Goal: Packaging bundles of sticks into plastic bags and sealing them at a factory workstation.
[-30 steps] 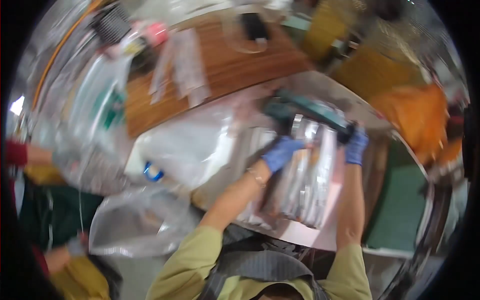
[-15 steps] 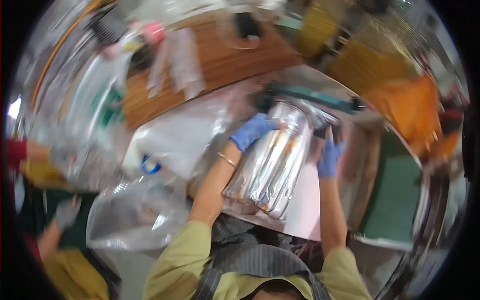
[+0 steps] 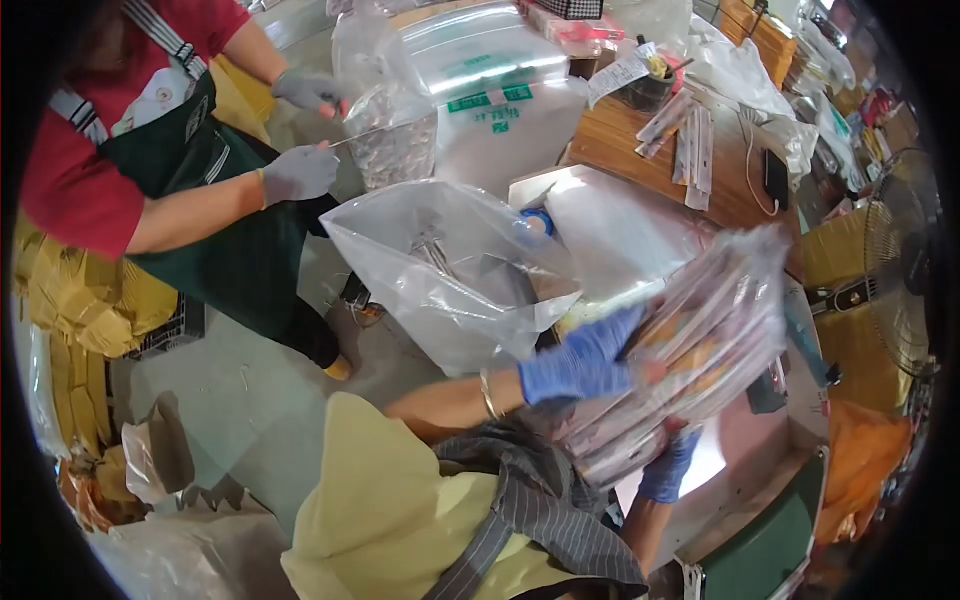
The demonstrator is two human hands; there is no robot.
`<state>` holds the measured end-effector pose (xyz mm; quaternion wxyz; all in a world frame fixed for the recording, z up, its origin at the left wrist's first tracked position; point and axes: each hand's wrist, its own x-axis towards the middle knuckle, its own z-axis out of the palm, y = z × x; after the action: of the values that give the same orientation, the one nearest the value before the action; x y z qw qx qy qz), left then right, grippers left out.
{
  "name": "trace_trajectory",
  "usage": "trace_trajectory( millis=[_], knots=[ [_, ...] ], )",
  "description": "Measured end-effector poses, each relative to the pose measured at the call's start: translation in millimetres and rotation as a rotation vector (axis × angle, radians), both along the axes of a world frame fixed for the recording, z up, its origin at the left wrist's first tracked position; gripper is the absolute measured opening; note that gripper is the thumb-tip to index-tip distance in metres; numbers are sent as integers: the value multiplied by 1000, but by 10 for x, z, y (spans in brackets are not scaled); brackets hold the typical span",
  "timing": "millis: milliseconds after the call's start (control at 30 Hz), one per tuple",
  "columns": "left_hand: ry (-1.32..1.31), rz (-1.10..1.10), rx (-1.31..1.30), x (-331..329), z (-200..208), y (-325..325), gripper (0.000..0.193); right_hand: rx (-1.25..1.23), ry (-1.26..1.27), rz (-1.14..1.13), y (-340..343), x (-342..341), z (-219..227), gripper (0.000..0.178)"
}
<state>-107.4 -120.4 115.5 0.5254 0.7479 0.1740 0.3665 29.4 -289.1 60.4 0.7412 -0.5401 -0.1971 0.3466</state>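
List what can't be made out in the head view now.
- Head view: print on the plastic-wrapped bundle, smeared by motion blur.
- Head view: part of the right hand, covered by the bundle.
- Head view: the top of the co-worker, cut off by the upper edge.

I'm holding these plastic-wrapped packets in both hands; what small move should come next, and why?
Perhaps ease the layered bundle of clear plastic-wrapped packets left toward the large translucent plastic bag: the left blue-gloved hand and the right blue-gloved hand both have hold of it, and the bag gapes open to its left.
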Motion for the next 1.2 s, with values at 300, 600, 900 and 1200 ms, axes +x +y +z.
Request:
trace_trajectory(
  millis=[300,600,900,1200],
  knots=[
    [1614,718,256,-2010,743,1443,38,242,-883,15,1545,-782,1140,79],
    [266,364,-535,-2513,27,1949,54,40,-1049,404,1759,-1445,-116,82],
    [290,360,-58,-2296,114,1170,70,-596,-1223,752,2302,-2080,-1314,87],
    [-104,769,-150,-2481,-416,1720,39,-59,-1104,1179,1180,-1442,35,77]
  ],
)
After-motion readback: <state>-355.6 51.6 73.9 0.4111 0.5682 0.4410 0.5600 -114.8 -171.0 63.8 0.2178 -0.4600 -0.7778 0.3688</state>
